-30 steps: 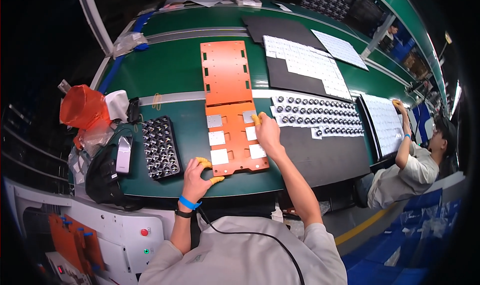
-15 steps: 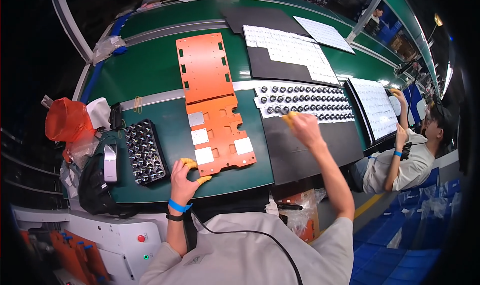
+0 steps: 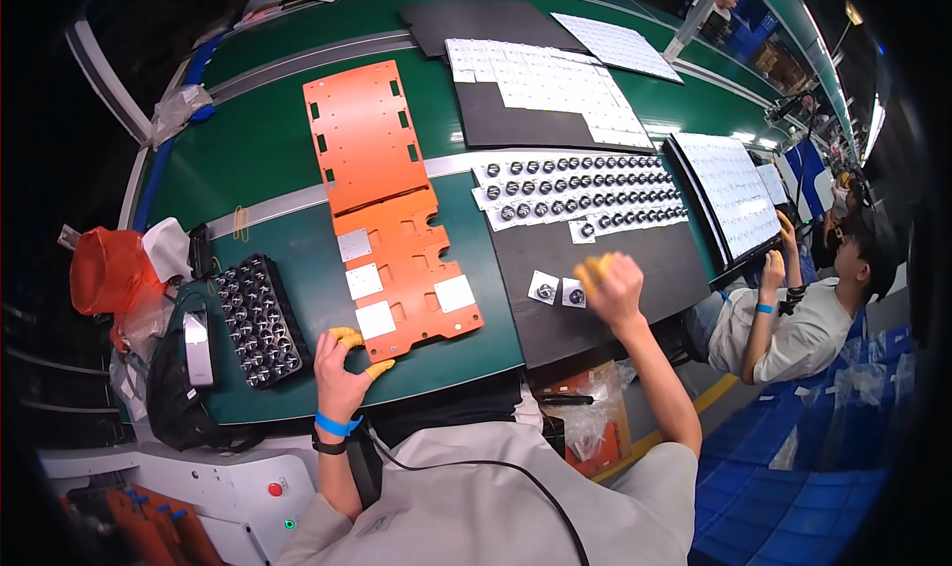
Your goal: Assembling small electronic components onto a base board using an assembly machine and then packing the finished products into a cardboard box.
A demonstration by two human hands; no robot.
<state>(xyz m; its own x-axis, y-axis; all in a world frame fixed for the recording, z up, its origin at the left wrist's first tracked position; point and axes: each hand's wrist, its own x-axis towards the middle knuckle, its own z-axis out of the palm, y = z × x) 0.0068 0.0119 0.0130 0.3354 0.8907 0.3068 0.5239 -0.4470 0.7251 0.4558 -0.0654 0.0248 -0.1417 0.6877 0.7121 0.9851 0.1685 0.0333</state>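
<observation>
My left hand (image 3: 340, 370), with yellow finger covers, lies at the near left corner of an orange plate (image 3: 402, 298). Its thumb and fingers are spread beside that corner. White squares (image 3: 363, 280) sit on the plate. My right hand (image 3: 617, 288) hovers low over a black board (image 3: 540, 340), fingers curled and yellow tips blurred. What lies between them is hidden. Just left of those tips are two white square pieces with black round parts, one of them a white square piece (image 3: 543, 286). Further back, several rows of similar pieces (image 3: 565, 187) cover the board.
A black tray of round parts (image 3: 260, 320) stands left, beside a grey box-shaped device (image 3: 197, 350) and an orange bag (image 3: 102, 268). White sheets (image 3: 555, 85) lie on black boards at the back. A co-worker (image 3: 793, 318) handles a white-covered board (image 3: 722, 191) at right.
My right hand has drawn back toward me from the rows. Two pieces now lie on the near part of the black board. The whole view has shifted; my left hand stays by the corner.
</observation>
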